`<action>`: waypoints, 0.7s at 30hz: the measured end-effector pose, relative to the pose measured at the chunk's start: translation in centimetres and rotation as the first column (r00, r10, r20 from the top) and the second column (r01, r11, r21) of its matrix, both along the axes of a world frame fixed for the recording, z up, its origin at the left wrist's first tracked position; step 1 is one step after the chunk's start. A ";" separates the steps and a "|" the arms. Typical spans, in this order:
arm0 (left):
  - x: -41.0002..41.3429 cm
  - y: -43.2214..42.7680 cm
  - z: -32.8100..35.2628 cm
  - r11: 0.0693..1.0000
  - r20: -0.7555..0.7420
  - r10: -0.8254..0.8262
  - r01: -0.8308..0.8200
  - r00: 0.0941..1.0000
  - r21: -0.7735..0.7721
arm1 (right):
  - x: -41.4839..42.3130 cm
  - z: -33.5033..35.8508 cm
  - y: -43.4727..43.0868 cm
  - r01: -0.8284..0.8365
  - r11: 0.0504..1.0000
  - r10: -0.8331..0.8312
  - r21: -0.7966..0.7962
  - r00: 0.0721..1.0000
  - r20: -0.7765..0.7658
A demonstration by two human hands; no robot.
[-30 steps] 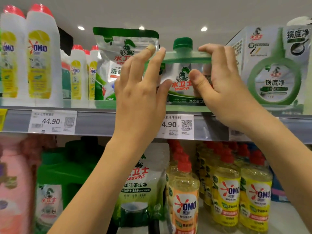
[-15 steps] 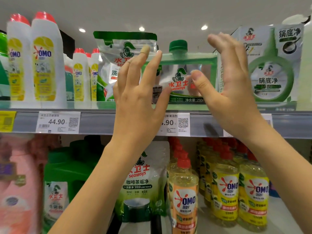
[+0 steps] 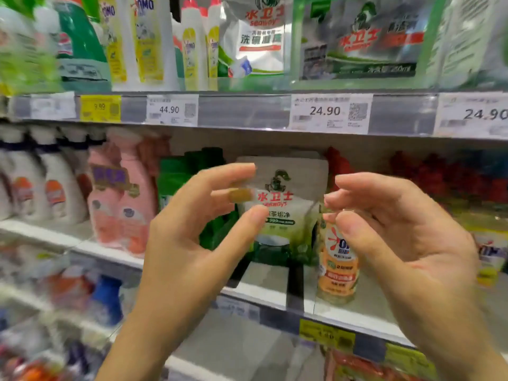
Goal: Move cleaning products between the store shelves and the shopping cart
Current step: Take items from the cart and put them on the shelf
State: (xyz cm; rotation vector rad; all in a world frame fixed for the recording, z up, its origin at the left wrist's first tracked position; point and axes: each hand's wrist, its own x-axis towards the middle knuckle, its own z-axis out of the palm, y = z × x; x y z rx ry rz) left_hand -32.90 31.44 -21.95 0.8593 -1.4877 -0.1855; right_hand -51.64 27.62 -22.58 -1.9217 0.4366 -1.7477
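The green-trimmed silver cleaner pouch (image 3: 365, 42) stands on the upper shelf (image 3: 247, 112) at the top right, free of both hands. My left hand (image 3: 198, 237) and my right hand (image 3: 395, 235) hover in front of the middle shelf, fingers loosely curved, holding nothing. Between them, farther back, stands a white and green pouch (image 3: 280, 213) on the middle shelf, and an orange-labelled bottle (image 3: 336, 268) stands partly behind my right thumb. No shopping cart is in view.
White and yellow bottles (image 3: 192, 48) and another silver pouch (image 3: 258, 37) fill the upper shelf. Pink bottles (image 3: 123, 199) and white bottles (image 3: 35, 182) stand on the middle shelf at left, green packs (image 3: 187, 171) behind my left hand. Price tags (image 3: 330, 112) line the shelf edge.
Both hands let go of the green-trimmed pouch, left it on the upper shelf and dropped to middle-shelf height. The view tilted downward.
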 end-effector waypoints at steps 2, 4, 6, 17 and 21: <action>1.1 2.1 -1.6 0.997 -0.024 0.026 -0.024 0.999 0.067 | 1.8 -1.3 0.2 -0.086 0.993 0.086 0.083 0.996 0.007; 2.4 4.1 -3.0 0.989 -0.063 0.052 -0.042 0.997 0.141 | 3.7 -2.7 0.8 -0.166 0.972 0.170 0.165 0.985 -0.006; 3.8 6.1 -4.4 0.978 -0.118 0.093 -0.068 0.989 0.199 | 5.6 -4.0 1.9 -0.249 0.937 0.266 0.244 0.963 -0.039; 15.9 17.7 -10.5 0.873 -0.235 0.427 -0.331 0.873 0.358 | 22.5 -7.6 9.3 -0.531 0.749 0.614 0.396 0.781 -0.114; 22.9 24.6 -11.4 0.795 -0.242 0.576 -0.465 0.781 0.390 | 31.6 -9.2 14.0 -0.632 0.641 0.730 0.436 0.677 -0.092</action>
